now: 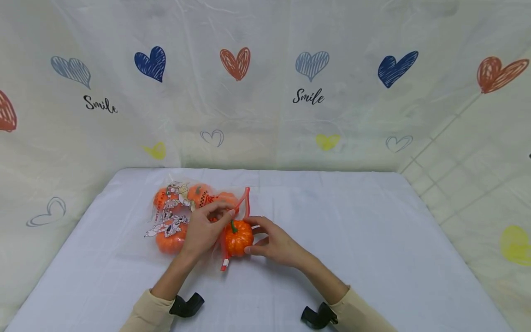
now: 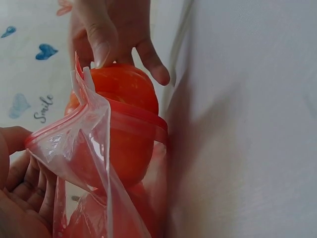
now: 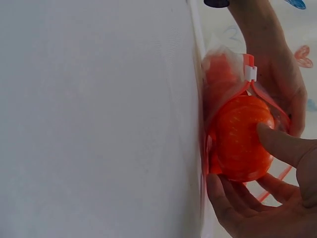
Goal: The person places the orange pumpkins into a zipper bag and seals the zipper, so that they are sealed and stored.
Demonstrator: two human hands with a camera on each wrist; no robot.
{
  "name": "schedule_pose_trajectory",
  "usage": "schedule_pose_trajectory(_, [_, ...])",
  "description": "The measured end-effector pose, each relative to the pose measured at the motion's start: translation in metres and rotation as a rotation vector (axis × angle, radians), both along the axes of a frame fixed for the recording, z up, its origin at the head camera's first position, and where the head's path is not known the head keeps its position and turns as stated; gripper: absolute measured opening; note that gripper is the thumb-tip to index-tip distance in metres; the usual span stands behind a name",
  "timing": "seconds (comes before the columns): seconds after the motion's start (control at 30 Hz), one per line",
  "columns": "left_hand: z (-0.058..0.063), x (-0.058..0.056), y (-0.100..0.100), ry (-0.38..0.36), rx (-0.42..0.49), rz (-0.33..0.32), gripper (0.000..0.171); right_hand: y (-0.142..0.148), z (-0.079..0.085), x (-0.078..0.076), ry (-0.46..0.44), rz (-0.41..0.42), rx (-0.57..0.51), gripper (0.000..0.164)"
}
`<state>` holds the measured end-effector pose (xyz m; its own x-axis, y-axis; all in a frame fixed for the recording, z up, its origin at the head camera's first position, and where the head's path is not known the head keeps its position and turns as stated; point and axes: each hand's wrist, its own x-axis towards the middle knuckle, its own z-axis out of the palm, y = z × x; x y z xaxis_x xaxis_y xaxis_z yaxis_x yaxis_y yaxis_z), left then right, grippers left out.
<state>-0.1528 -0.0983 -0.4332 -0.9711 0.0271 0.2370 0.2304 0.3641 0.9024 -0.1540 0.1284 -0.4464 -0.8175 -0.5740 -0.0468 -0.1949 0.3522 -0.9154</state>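
A clear zip bag [image 1: 137,242] with a red zip edge lies on the table, several orange toy pumpkins [image 1: 169,242] inside it. At its mouth, my left hand [image 1: 205,228] pinches the red zip edge [image 2: 54,130] between thumb and fingers and keeps the opening apart. My right hand [image 1: 278,242] grips another toy pumpkin [image 1: 239,239] with a green stem, thumb on one side and fingers on the other. In the left wrist view this pumpkin [image 2: 131,89] sits partly within the bag's mouth. A white slider [image 3: 250,73] shows on the zip in the right wrist view.
A white cloth covers the table [image 1: 352,230]. Behind it hangs a pale curtain [image 1: 265,106] printed with hearts and the word Smile. Black wrist mounts [image 1: 187,305] stick out from both sleeves near the table's front.
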Motion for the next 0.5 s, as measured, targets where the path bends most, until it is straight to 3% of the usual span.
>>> schedule_pose_trajectory(0.2, [0.0007,0.0007,0.0000,-0.001,-0.010,0.000,0.018,0.0003,-0.0008,-0.0017,0.048,0.010,-0.004,0.069])
schedule_pose_trajectory(0.5, [0.0025,0.0016,0.0012,0.003,-0.018,0.006,0.018,-0.0013,-0.0023,-0.0038,0.046,-0.019,-0.008,0.062])
